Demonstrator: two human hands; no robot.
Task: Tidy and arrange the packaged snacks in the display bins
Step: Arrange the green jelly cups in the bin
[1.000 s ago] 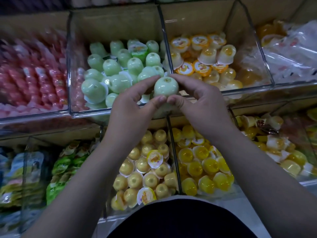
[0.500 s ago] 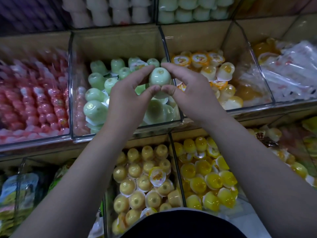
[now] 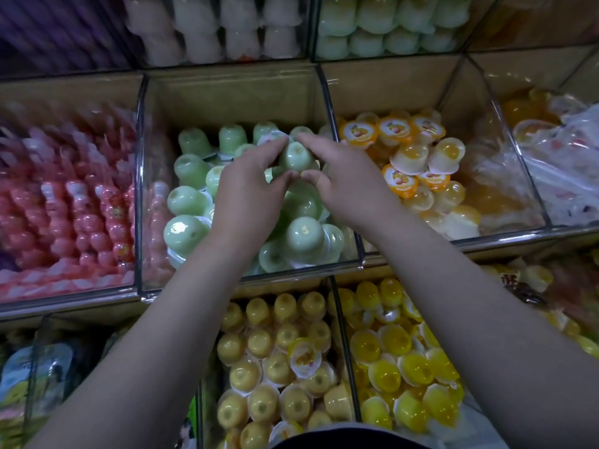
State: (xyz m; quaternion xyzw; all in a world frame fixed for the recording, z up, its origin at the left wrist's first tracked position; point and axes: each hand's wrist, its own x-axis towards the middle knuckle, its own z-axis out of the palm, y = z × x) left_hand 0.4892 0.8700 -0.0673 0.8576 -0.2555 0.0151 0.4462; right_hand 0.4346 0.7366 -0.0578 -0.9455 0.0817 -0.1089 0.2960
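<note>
A pale green jelly cup [image 3: 296, 156] sits upside down between both my hands, over the back half of the clear bin of green jelly cups [image 3: 141, 196]. My left hand [image 3: 251, 192] pinches it from the left with thumb and fingers. My right hand [image 3: 345, 181] pinches it from the right the same way. Several more green cups [image 3: 186, 233] lie in the bin around and below it, most bottom up. Whether the held cup touches the pile is hidden by my fingers.
Pink wrapped sweets [image 3: 64, 215] fill the bin to the left. Orange jelly cups [image 3: 418, 160] fill the bin to the right. Below are bins of yellow cups [image 3: 278, 361] and brighter yellow cups [image 3: 402, 371]. White and green cups are stacked on the shelf above [image 3: 382, 27].
Both hands have carried the green cup away from me, deeper into the green bin toward its back rows. The camera has tilted upward, showing the shelf above.
</note>
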